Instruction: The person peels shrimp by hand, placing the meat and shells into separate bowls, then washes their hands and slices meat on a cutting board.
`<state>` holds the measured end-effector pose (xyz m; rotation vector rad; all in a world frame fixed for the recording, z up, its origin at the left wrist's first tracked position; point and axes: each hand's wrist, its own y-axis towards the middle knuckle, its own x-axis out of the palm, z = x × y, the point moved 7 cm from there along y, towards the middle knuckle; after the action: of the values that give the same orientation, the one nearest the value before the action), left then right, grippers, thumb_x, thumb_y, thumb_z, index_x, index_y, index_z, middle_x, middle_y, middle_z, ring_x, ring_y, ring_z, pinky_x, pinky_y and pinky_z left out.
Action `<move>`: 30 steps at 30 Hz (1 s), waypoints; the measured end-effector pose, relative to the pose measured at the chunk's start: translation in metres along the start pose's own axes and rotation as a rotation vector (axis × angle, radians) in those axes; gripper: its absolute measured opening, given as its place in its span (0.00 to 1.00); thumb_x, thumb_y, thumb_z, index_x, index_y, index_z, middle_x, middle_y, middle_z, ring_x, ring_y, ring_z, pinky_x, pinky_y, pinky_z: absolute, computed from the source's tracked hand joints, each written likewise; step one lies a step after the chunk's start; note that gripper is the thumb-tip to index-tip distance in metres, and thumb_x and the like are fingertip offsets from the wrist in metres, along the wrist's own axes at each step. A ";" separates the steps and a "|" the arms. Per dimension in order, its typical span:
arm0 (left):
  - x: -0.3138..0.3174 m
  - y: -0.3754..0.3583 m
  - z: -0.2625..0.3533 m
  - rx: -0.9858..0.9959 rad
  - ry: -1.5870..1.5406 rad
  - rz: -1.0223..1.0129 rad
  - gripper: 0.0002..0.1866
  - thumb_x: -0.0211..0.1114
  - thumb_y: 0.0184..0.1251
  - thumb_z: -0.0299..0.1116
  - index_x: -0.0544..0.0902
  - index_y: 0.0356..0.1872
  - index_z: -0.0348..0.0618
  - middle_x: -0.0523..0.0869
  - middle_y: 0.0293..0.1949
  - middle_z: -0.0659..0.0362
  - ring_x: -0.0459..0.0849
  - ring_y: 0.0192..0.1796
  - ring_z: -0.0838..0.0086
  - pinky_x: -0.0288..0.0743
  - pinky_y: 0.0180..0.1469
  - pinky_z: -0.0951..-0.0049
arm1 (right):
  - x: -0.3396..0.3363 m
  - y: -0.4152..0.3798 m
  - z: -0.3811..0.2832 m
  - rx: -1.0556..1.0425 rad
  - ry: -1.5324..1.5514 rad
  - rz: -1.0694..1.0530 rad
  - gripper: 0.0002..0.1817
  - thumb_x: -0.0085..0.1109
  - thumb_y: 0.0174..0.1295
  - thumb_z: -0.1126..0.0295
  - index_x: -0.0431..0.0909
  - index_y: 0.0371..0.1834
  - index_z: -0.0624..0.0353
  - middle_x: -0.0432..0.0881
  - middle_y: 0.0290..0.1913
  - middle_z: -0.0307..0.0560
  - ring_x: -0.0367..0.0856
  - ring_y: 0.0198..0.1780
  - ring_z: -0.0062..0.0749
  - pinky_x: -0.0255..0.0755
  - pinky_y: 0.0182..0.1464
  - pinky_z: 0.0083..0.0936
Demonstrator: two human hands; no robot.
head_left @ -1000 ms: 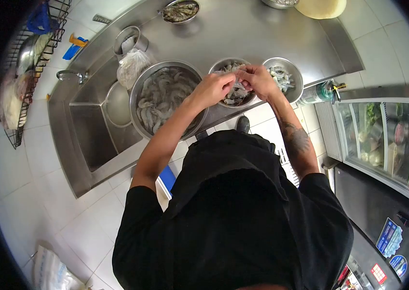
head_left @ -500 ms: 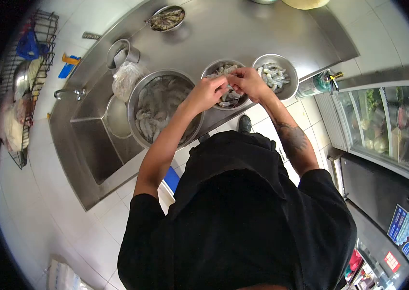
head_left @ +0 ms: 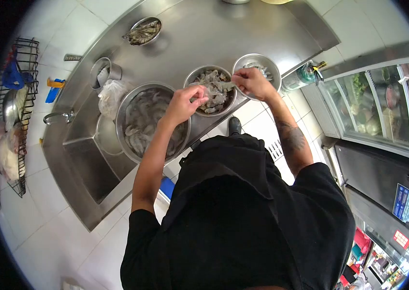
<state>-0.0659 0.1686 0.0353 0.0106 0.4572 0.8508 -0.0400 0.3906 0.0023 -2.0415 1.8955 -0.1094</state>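
Note:
Above the middle metal bowl (head_left: 197,72), which holds shrimp heads and shells, both my hands are apart. My left hand (head_left: 185,103) is closed in a pinch at the bowl's left side, with a pale translucent piece of shrimp shell at its fingertips. A grey shrimp (head_left: 225,86) extends from the pinched fingers of my right hand (head_left: 254,83), between the middle bowl and the right bowl (head_left: 278,77). Peeled shrimp (head_left: 258,66) lie in that right bowl, partly hidden by the hand. To the left, a large metal bowl (head_left: 123,104) is full of grey shrimp (head_left: 146,121).
A small bowl of dark shrimp (head_left: 145,33) stands at the back of the steel counter (head_left: 185,36). A metal pot (head_left: 105,72), a plastic bag (head_left: 112,98) and a sink (head_left: 88,164) with a faucet (head_left: 59,117) are left. A glass-door fridge (head_left: 383,101) stands right.
My hands were together over the middle bowl and have now separated, the left moving left and down. The whole view has shifted slightly.

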 end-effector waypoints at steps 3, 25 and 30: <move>-0.002 0.010 -0.005 0.045 -0.036 -0.037 0.11 0.72 0.60 0.24 0.77 0.36 0.34 0.87 0.44 0.50 0.89 0.42 0.67 0.82 0.45 0.69 | -0.029 -0.005 0.004 -0.044 -0.130 -0.043 0.11 0.60 0.68 0.67 0.84 0.43 0.66 0.78 0.24 0.38 0.72 0.22 0.18 0.67 0.24 0.21; -0.037 -0.148 -0.111 -0.542 0.782 0.129 0.16 0.67 0.63 0.40 0.85 0.45 0.40 0.86 0.40 0.48 0.85 0.46 0.50 0.78 0.46 0.52 | 0.183 0.017 -0.038 -0.465 -0.631 -0.151 0.11 0.61 0.61 0.66 0.82 0.39 0.63 0.84 0.32 0.58 0.84 0.37 0.55 0.76 0.43 0.46; -0.052 -0.158 -0.109 -0.603 0.435 0.284 0.12 0.63 0.71 0.36 0.86 0.44 0.36 0.88 0.35 0.47 0.88 0.38 0.56 0.78 0.39 0.59 | 0.207 0.025 -0.040 -0.618 -0.665 -0.230 0.13 0.61 0.62 0.66 0.82 0.45 0.64 0.83 0.45 0.64 0.82 0.49 0.58 0.75 0.52 0.48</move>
<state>-0.0248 0.0067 -0.0732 -0.6895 0.5967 1.2516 -0.0546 0.1789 -0.0056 -2.2444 1.3557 1.0794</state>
